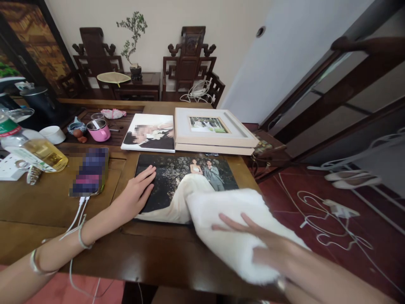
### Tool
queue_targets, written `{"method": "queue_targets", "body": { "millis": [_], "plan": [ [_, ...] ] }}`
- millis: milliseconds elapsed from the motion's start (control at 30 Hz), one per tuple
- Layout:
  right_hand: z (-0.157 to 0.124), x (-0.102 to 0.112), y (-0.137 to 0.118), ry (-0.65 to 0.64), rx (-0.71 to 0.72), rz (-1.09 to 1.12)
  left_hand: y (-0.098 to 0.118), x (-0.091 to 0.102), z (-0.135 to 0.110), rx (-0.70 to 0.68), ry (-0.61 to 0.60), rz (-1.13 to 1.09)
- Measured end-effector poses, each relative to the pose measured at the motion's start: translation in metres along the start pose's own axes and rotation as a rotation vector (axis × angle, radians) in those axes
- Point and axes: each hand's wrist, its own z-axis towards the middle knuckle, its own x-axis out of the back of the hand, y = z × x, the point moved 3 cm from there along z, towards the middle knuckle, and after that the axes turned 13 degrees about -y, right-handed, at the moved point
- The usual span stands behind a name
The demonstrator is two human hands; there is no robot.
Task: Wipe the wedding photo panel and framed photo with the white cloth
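Observation:
A dark wedding photo panel lies flat on the wooden table, showing a couple and a long white gown. My left hand rests on its left edge, fingers stretched out and holding nothing. A fluffy white cloth covers the panel's lower right part and hangs past the table's right side. My right hand grips this cloth from above, two fingers extended over it and the others partly hidden in its folds; the hand is slightly blurred.
Behind the panel are a white photo board and stacked pale frames. On the left are a phone with white cables, a pink cup, an oil-coloured bottle and a black kettle. Cables lie on the red floor.

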Motion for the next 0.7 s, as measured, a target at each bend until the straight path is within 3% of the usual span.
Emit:
{"method": "queue_targets", "body": {
  "millis": [233, 367, 500, 700],
  "plan": [
    [0.08, 0.051, 0.057, 0.138, -0.046, -0.113, -0.003, -0.002, -0.001, -0.009, -0.013, 0.026],
    [0.101, 0.058, 0.072, 0.193, 0.021, -0.108, -0.003, -0.002, -0.001, -0.021, -0.004, 0.023],
    [0.081, 0.041, 0.053, 0.19, -0.018, -0.109, -0.003, -0.003, -0.001, -0.017, 0.002, 0.024],
    [0.031, 0.015, -0.02, 0.043, 0.129, -0.064, -0.002, -0.004, -0.001, -0.009, 0.002, 0.046]
  ]
}}
